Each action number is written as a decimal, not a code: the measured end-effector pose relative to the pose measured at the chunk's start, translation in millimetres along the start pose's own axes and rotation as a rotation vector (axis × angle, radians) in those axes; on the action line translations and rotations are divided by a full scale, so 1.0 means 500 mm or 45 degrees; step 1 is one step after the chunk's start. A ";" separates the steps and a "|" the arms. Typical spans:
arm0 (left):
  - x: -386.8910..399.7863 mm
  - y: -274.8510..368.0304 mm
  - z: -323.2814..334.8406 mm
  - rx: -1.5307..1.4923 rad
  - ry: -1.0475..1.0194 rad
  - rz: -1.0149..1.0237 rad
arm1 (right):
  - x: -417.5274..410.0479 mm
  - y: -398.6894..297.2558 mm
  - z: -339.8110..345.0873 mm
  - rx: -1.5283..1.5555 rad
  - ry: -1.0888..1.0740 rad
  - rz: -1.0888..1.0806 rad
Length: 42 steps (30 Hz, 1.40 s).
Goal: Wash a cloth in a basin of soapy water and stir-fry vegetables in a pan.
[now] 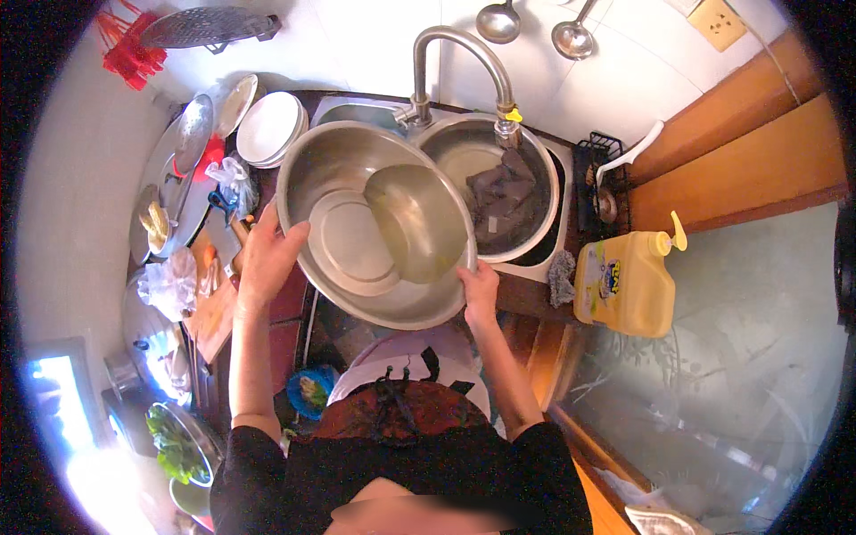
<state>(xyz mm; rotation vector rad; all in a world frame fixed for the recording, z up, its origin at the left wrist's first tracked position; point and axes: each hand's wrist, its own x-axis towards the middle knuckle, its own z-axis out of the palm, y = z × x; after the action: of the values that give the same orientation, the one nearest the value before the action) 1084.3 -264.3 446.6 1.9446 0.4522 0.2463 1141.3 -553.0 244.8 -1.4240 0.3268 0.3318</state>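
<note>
Between my two hands I hold a large stainless steel basin (348, 241) in front of the sink. My left hand (266, 257) grips its left rim, thumb over the edge. At the lower right rim, my right hand (479, 287) has hold of it. The basin tilts to the right, and yellowish water (424, 234) pools on that side. Behind it, a second metal basin (550, 200) sits in the sink with a dark cloth (505, 190) in it. A curved metal faucet (461, 33) arches above that basin.
Stacked white bowls (269, 127) stand left of the sink. Farther left are a cutting board (212, 328), scissors (224, 204) and plastic bags (167, 284). On the right stand a yellow detergent jug (625, 284), a steel wool scrubber (562, 277) and a black wire rack (605, 150). Ladles (572, 40) hang above.
</note>
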 end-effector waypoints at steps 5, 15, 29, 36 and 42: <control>-0.023 0.031 0.004 0.156 0.012 0.037 | 0.017 0.024 -0.013 -0.012 0.004 0.014; -0.115 -0.247 -0.067 -0.355 0.176 -0.345 | -0.033 0.013 0.051 -0.485 0.066 -0.465; -0.157 -0.382 -0.075 -0.607 0.353 -0.361 | -0.065 0.011 0.104 -0.733 0.060 -0.775; -0.205 -0.284 -0.190 -0.469 0.553 -0.326 | -0.092 0.008 0.217 -0.657 -0.191 -0.521; -0.179 -0.220 -0.212 -0.224 0.535 -0.179 | 0.036 0.089 0.254 -0.675 -0.296 -0.529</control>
<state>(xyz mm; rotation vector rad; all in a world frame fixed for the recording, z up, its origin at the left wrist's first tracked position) 941.7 -174.7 392.3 1.6789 0.8104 0.5892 1142.3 -421.1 212.0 -1.9034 -0.2700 0.2460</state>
